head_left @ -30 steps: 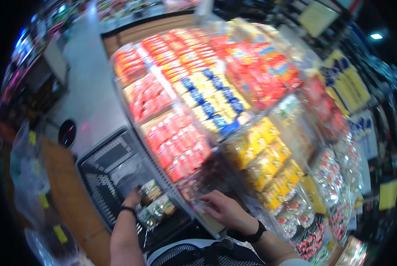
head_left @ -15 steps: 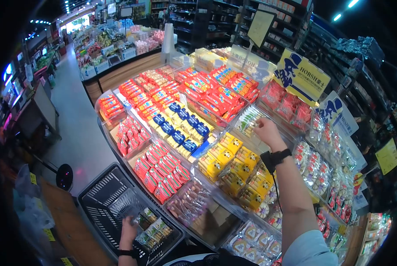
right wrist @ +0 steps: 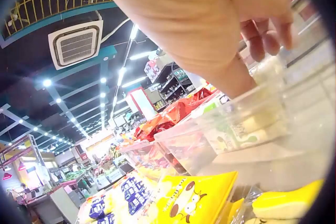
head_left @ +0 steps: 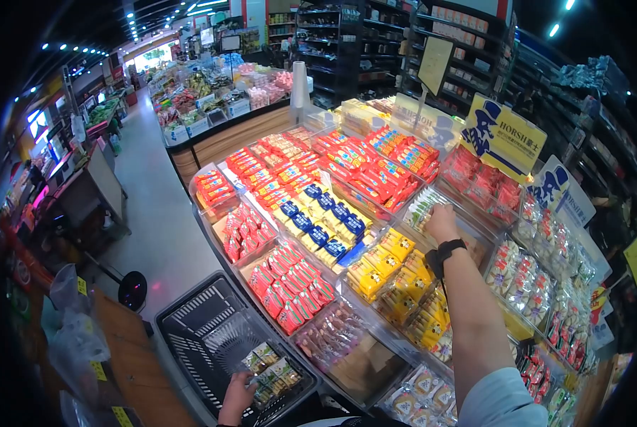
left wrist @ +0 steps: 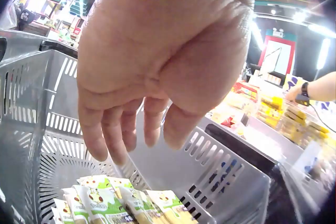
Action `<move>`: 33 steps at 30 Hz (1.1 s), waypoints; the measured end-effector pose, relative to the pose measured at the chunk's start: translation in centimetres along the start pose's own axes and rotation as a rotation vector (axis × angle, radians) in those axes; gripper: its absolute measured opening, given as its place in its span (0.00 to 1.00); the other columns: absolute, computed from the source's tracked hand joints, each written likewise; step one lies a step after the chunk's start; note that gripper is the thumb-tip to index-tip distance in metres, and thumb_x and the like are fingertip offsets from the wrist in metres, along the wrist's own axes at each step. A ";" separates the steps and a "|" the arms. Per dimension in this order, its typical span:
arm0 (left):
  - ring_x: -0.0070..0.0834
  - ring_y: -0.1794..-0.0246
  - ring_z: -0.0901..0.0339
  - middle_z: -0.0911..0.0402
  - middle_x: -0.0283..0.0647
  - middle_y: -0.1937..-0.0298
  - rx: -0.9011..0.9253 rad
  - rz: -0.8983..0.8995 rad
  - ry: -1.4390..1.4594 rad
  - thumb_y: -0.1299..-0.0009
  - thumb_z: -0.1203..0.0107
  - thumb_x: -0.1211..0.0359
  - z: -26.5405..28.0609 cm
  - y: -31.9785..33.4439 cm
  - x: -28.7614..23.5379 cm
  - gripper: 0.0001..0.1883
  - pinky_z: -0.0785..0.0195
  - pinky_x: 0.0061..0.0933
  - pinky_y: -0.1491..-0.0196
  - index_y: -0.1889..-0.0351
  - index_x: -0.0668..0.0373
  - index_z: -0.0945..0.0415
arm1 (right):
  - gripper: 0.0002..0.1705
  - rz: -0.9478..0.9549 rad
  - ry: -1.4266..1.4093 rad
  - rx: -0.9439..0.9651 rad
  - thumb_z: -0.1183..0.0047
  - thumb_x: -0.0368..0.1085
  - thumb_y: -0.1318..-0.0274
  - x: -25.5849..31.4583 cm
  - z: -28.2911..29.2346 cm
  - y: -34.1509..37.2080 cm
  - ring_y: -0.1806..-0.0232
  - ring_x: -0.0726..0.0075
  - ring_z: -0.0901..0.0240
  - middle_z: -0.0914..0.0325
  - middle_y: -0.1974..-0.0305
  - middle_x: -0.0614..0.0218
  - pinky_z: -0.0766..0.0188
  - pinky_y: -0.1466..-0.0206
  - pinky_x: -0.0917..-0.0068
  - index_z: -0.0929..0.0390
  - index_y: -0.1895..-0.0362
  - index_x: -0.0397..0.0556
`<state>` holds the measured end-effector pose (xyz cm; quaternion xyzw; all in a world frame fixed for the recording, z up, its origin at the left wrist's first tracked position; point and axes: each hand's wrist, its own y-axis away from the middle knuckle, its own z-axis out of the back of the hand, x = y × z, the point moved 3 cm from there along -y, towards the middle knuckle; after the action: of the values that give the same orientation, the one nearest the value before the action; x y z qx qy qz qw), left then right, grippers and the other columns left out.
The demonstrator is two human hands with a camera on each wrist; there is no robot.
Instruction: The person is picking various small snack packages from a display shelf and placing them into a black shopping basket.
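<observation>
Fingers hanging loosely with nothing between them, my left hand is over several green-and-white packets in the grey basket. In the head view the left hand is beside those packets. My right hand reaches into a clear bin of white-and-green packets. The right wrist view shows the right hand with its fingers bent down near a pale packet behind the clear wall; blur hides whether they grip it.
Around the bin lie yellow packets, blue-and-cream packets and red packets. A yellow sign stands behind. Wrapped goods fill trays at the right. Plastic bags hang at the lower left, beside the aisle floor.
From near my body, my right hand has moved out to the bin of white-and-green packets. The left hand stays at the basket's packets. The head view has shifted and become sharper.
</observation>
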<state>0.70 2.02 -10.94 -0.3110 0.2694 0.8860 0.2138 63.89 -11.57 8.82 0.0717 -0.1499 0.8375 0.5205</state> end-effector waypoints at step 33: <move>0.25 0.46 0.26 0.26 0.38 0.45 0.131 -0.179 1.099 0.33 0.45 0.79 -0.1 -0.1 -16.1 0.30 0.32 0.30 0.42 0.33 0.61 0.43 | 0.18 0.171 -1.268 1.112 0.40 0.32 0.41 15.4 -7.8 35.0 0.60 0.86 0.29 0.23 0.59 0.73 0.32 0.56 0.84 0.27 0.48 0.41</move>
<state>12.32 -1.38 -0.26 -0.7347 0.3682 0.5534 0.1356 26.01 -10.41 -0.48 0.7617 0.0152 0.6272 0.1621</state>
